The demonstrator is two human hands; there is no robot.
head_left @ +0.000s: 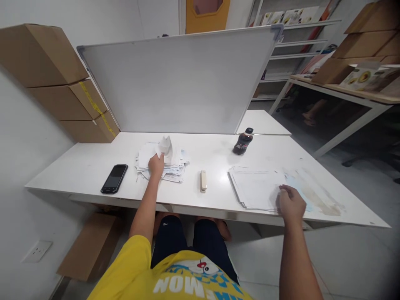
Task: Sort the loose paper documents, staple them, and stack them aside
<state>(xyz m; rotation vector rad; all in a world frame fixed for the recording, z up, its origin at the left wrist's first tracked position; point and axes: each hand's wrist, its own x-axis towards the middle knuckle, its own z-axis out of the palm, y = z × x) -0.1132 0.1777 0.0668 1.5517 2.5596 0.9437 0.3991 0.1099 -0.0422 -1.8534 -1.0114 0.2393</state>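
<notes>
On the left, my left hand (156, 165) is closed on a curled sheet of white paper (166, 149), whose end stands up. Beneath that hand lies an untidy pile of papers (173, 171). At the right, a neater stack of white paper (256, 188) rests near the table's front edge. My right hand (292, 202) is at this stack's right edge, fingers closed in a pinch on the edge of a sheet. Between the two piles lies a cream stapler (203, 181), touched by neither hand.
A black phone (114, 178) lies at the left of the white table (200, 204). A dark cola bottle (243, 141) stands behind the right stack. The whiteboard (181, 83) rises along the back. Cardboard boxes (84, 100) are stacked at the left wall.
</notes>
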